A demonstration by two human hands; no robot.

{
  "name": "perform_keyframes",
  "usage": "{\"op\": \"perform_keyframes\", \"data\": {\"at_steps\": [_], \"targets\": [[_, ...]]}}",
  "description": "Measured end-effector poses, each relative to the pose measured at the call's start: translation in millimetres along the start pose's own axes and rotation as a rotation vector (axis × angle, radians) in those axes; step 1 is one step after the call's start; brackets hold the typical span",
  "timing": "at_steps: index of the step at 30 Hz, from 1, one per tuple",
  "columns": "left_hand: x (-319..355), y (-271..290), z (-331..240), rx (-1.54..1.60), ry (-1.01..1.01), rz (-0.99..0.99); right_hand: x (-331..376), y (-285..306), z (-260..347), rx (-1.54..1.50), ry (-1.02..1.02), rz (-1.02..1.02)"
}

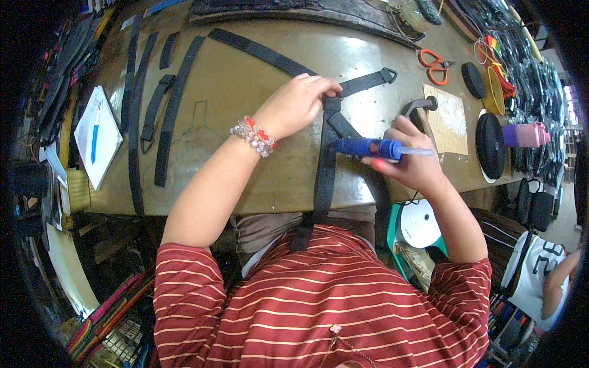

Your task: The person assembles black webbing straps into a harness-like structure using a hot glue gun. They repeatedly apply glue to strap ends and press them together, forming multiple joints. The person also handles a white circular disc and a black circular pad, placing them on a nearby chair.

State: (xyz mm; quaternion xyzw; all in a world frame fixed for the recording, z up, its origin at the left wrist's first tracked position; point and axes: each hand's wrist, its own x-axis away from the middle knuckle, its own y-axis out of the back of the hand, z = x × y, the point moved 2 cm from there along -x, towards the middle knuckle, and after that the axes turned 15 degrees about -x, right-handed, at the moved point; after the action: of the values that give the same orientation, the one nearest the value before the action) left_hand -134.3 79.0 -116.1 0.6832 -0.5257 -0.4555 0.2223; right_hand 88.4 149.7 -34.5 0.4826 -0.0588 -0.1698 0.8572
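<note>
My right hand (pixel 417 161) is wrapped round a blue hot glue gun (pixel 362 148), a translucent stick jutting from its back end. Its nozzle points left, over a long black webbing strap (pixel 324 181) that runs down over the table's near edge. At the top of this strap my left hand (pixel 291 105) presses with fingers together where several strap pieces meet. From there a diagonal strap (pixel 264 52) goes to the far left. A short strap (pixel 365 83) with a triangular ring (pixel 388 75) points right. Whether the nozzle touches the webbing I cannot tell.
More black straps (pixel 178 110) lie on the left, beside white paper with a blue pen (pixel 94 144). On the right are orange-handled scissors (pixel 437 66), a brown sheet (pixel 446 122), black webbing rolls (pixel 489 146) and a pink-purple object (pixel 526 135). A person's arm (pixel 557 285) shows at lower right.
</note>
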Motion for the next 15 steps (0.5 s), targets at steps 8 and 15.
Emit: {"op": "perform_keyframes", "data": {"at_steps": [8,15], "targets": [[0,0,2,0.022,0.017,-0.012,-26,4,-16,0.073,-0.031,-0.096],[0,1,0,0.063,0.044,-0.023,-33,10,-9,0.039,-0.065,-0.055]]}}
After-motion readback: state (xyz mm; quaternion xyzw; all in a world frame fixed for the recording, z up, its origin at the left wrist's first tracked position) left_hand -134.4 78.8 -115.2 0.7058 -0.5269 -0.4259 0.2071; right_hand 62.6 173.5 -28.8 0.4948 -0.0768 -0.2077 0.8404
